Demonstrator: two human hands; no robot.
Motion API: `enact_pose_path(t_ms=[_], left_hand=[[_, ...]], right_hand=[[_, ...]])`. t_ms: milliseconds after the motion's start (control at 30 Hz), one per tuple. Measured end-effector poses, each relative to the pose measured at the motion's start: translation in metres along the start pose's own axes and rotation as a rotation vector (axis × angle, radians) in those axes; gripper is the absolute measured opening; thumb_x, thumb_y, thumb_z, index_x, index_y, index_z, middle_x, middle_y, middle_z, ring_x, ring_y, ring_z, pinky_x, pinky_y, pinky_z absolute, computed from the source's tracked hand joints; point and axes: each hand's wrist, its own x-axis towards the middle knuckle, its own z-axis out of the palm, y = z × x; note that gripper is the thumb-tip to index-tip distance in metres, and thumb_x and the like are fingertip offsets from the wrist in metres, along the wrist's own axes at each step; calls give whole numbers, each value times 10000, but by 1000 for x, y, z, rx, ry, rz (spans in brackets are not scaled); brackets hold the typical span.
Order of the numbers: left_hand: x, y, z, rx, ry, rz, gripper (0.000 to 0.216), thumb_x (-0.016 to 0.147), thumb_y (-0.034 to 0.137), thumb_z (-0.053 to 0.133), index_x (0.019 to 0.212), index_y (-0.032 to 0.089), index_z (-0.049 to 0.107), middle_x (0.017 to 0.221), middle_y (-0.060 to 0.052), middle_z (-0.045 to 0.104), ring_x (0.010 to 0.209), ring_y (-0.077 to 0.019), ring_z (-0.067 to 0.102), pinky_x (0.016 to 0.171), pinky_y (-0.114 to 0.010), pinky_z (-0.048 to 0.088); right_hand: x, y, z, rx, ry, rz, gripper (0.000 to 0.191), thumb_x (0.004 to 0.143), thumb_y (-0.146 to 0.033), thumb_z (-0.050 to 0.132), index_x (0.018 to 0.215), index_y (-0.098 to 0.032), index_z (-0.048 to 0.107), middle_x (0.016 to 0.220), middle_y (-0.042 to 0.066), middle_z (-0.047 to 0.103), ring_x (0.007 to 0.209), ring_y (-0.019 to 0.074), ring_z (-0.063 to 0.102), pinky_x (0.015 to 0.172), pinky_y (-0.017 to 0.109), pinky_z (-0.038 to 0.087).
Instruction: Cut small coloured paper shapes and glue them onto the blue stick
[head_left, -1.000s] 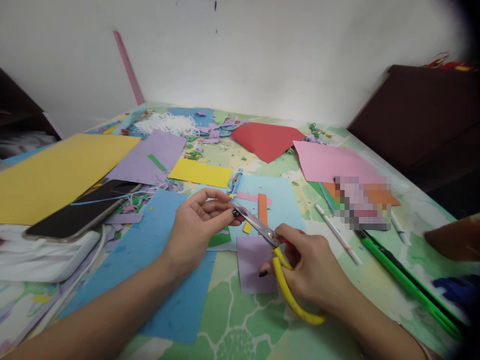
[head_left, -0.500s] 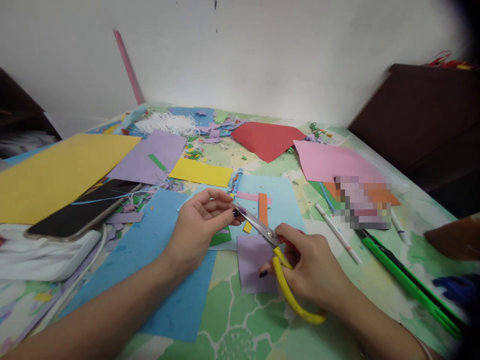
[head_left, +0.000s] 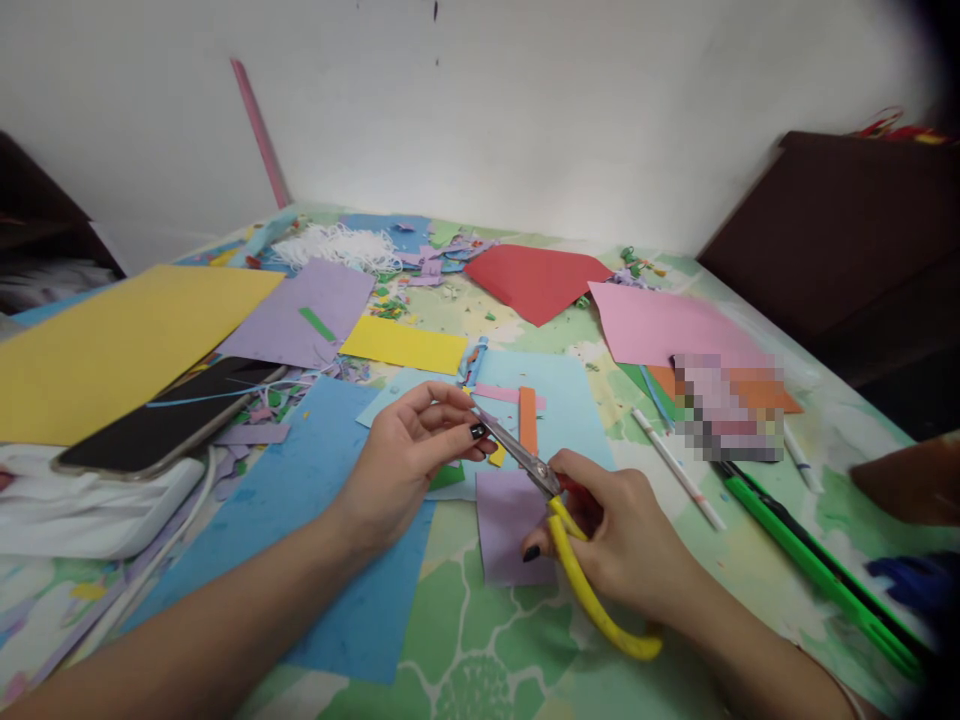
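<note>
My right hand (head_left: 619, 535) grips yellow-handled scissors (head_left: 559, 520), blades pointing up-left toward my left hand (head_left: 416, 450). That hand pinches a tiny paper piece at the blade tips with thumb and fingers; the piece is too small to name by colour. Under the scissors lies a small lilac paper square (head_left: 510, 525). Beyond the hands a light blue sheet (head_left: 570, 410) carries an orange strip (head_left: 528, 420), a pink strip and a small yellow bit (head_left: 495, 456).
A darker blue sheet (head_left: 330, 530) lies under my left forearm. A phone (head_left: 169, 415) rests on a white box at left, by a big yellow sheet (head_left: 112, 345). Red (head_left: 536, 280), pink (head_left: 667, 325) and lilac (head_left: 300, 315) sheets, white pens and a green cutter (head_left: 810, 565) lie around.
The hands and scissors shifted slightly down and right. My left fingers have closed a little more around the piece at the blade tips.
</note>
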Motion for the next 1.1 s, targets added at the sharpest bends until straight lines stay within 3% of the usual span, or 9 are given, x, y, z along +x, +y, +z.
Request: enact_pose_path(t_ms=[1100], left_hand=[[0,0,-1,70,27,67,238,656,127,750,820,161,580,697,6,695,649,-138,673,638,-240,531]], right_hand=[[-2,0,2,39,-9,25,285,662,-219,683,692,-217,399,490,-109,302,456,73,258,404,182,208]])
